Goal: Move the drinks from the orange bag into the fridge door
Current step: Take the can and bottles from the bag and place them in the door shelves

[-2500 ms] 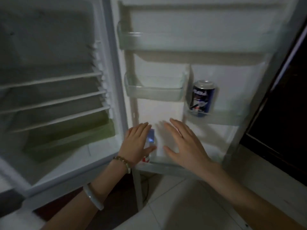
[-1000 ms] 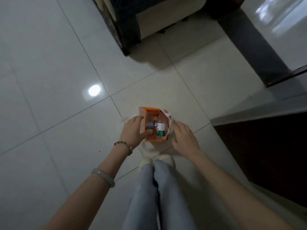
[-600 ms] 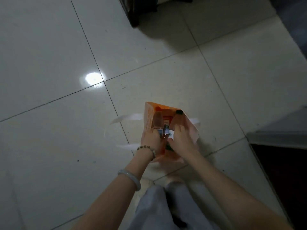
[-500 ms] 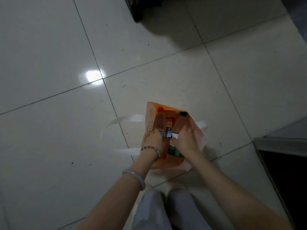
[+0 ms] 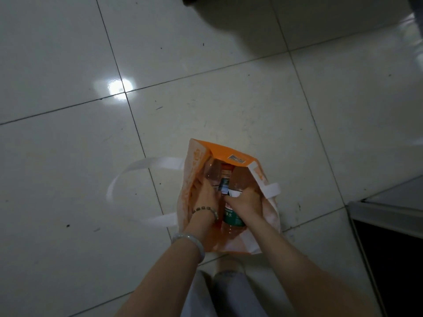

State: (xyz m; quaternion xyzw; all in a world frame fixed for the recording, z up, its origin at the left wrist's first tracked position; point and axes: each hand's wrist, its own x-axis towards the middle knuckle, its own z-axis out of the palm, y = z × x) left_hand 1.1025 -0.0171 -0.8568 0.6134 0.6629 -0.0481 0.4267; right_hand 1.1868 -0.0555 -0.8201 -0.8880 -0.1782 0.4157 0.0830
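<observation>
An orange bag with white handles stands open on the tiled floor in front of my feet. Inside it lie several clear plastic bottles. Both my hands are down in the bag. My right hand wraps around a bottle with a green label. My left hand rests on another clear bottle at the bag's left side; its grip is hidden. A smaller drink with a printed label shows between the two bottles. The fridge door is out of view.
Pale glossy floor tiles surround the bag, with a light reflection at the left. A dark furniture base sits at the top edge. A dark opening with a grey frame lies at the right. My trouser legs are below the bag.
I turned from the fridge door down to the bag on the floor. Both hands went from the bag's rim into it, and my right hand closed around the green-label bottle.
</observation>
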